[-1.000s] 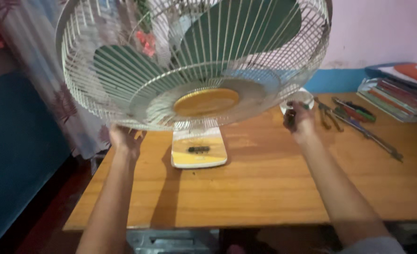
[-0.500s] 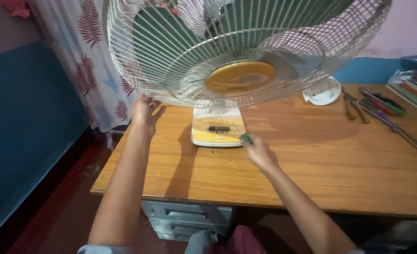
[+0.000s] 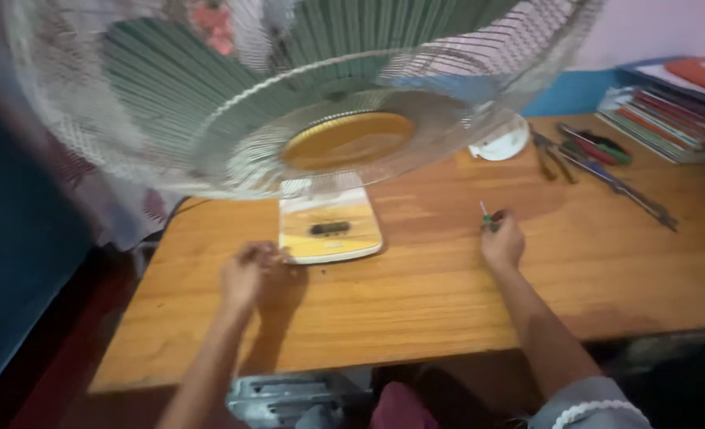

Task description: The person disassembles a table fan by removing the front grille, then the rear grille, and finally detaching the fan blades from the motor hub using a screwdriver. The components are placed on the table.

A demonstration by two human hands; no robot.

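Wooden worktop fills the head view, pink wall above a blue band at far right, dark blue wall and blurred patterned curtain at left. Table fan stands at the far-middle of the worktop: its white wire cage tilts toward the camera and takes up the upper frame, green blades behind the wires, round yellow hub cap at centre. Fan's yellow-and-white base sits flat on the worktop under the cage, dark switch strip on top. Left hand is on the worktop just left of the base, fingers curled, fingertips at or touching the base's near-left corner; blurred, cannot tell whether it grips anything. Right hand rests on the worktop well right of the base, closed around a small green-handled screwdriver whose thin shaft points up and away. Far right of the fan: white round dish partly behind the cage rim, then pliers and long tools lying loose on the wood, then a stack of books at the far-right edge. Grey metal drawer unit shows below the near edge of the worktop.
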